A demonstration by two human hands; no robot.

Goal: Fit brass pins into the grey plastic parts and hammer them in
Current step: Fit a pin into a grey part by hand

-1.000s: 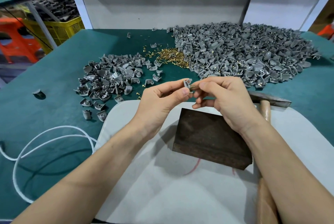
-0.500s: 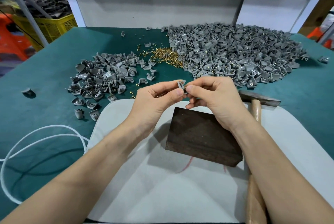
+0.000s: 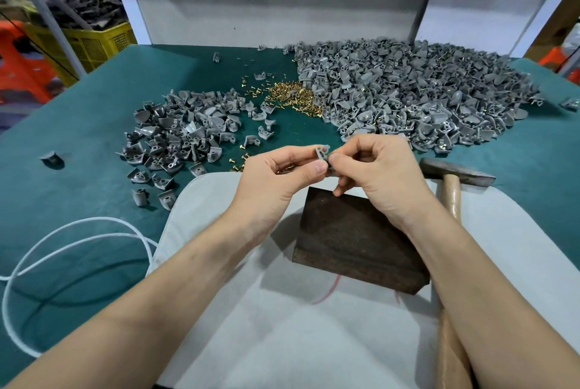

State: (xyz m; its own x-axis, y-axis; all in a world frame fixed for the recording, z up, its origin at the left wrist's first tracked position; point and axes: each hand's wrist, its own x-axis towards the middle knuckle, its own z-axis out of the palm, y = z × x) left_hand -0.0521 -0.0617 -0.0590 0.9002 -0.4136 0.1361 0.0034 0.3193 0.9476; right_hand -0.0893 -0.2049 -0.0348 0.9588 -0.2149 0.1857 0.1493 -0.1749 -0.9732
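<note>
Left hand (image 3: 273, 178): thumb and forefinger pinch a grey plastic part (image 3: 322, 151). Right hand (image 3: 383, 178): fingers (image 3: 338, 159) pinch at the same part's right edge, the other fingers curled; whether a pin sits between them cannot be told. The part is held in the air, just above the far edge of a dark block (image 3: 357, 241) on a pale mat (image 3: 282, 326). Hammer (image 3: 455, 173) lies right of the block. Beyond, on the green worktop (image 3: 78, 137), brass pins (image 3: 295, 96) are heaped between a small pile (image 3: 185, 134) and a large pile (image 3: 423, 90) of grey parts
</note>
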